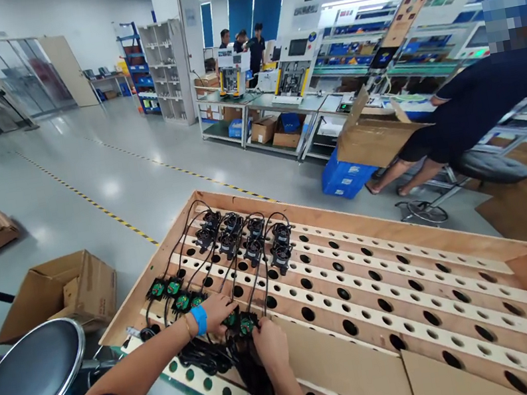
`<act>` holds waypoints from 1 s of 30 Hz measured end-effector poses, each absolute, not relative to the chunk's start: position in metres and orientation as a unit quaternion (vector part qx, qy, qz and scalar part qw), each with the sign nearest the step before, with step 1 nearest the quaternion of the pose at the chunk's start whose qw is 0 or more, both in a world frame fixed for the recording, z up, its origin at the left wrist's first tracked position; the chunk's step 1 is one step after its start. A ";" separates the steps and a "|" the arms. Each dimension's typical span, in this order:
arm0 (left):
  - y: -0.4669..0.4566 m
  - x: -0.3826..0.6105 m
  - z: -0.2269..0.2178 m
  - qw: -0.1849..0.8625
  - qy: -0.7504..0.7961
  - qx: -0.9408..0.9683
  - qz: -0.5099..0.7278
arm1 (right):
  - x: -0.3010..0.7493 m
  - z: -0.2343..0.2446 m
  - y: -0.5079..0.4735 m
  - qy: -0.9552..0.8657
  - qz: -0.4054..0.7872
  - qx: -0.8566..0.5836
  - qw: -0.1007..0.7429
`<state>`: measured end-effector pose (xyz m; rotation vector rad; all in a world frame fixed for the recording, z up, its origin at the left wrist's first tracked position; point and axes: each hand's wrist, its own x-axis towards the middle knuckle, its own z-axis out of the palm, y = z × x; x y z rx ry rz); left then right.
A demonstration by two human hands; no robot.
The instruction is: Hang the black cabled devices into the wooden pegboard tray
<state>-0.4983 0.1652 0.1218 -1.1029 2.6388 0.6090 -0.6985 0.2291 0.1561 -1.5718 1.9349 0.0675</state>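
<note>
A wooden tray with perforated strips lies before me. At its near left, my left hand, with a blue band at the wrist, has its fingers curled over a black housing with a green circuit board. My right hand pinches the right edge of the neighbouring black housing with a green circuit board. Similar open housings stand to the left in a row. Black cables run from them to black cased units at the far side. A cable bundle lies below my hands, and the fingertips are partly hidden.
Cardboard sheets cover part of the tray's near side. A round stool and an open carton stand at the left. To the right, a person in dark clothes is beside a carton on blue crates.
</note>
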 end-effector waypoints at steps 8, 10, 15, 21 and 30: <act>0.180 -0.534 0.120 -0.040 0.910 -0.360 0.200 | -0.696 0.153 0.219 0.725 -0.011 -0.609 0.321; 0.181 -0.553 0.105 -0.062 0.913 -0.319 0.247 | -0.708 0.152 0.225 0.716 -0.024 -0.611 0.336; 0.180 -0.569 0.078 -0.062 0.911 -0.309 0.265 | -0.730 0.118 0.316 0.750 -0.166 -0.596 0.235; 0.179 -0.561 0.079 -0.069 0.916 -0.295 0.262 | -0.706 0.059 0.406 0.715 -0.177 -0.671 0.088; 0.179 -0.562 0.076 -0.052 0.924 -0.291 0.241 | -0.732 0.097 0.369 0.655 -0.158 -0.737 0.053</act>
